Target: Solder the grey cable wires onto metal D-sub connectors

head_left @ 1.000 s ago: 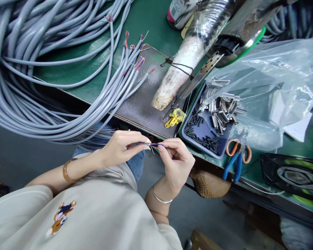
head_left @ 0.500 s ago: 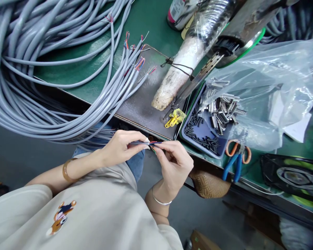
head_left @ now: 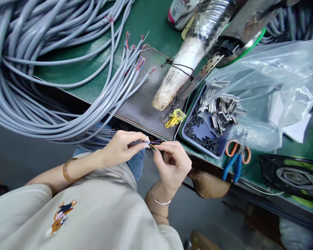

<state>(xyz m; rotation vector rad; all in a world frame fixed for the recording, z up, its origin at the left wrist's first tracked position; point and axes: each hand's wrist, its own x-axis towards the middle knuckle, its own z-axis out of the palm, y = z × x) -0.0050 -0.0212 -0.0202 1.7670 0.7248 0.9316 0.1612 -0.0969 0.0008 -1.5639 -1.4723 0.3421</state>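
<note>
My left hand [head_left: 123, 147] pinches a grey cable [head_left: 135, 142] just behind its stripped end, with something white at the thumb and fingertip. Out of that end fan thin coloured wires [head_left: 153, 142], among them blue, red, orange and green. My right hand [head_left: 173, 158] is closed at the wire tips, thumb and forefinger pinching some of them; exactly which strands are held is too small to tell. To the left, a thick bundle of grey cables [head_left: 94, 119] runs across the bench edge, its stripped ends [head_left: 139, 64] showing similar coloured wires.
On the green bench [head_left: 151, 29] lie a dark metal plate [head_left: 143, 104], a white wrapped duct [head_left: 177, 69] and yellow clips [head_left: 174, 118]. Further right are a blue tray [head_left: 202, 133] of black sleeves and metal connectors [head_left: 223, 111], pliers [head_left: 236, 161], plastic bag [head_left: 266, 80] and fan [head_left: 294, 175].
The coloured wires at the cable end have spread apart, orange now showing between my fingers. My right thumb and fingers have shifted slightly left; my left hand stays in place.
</note>
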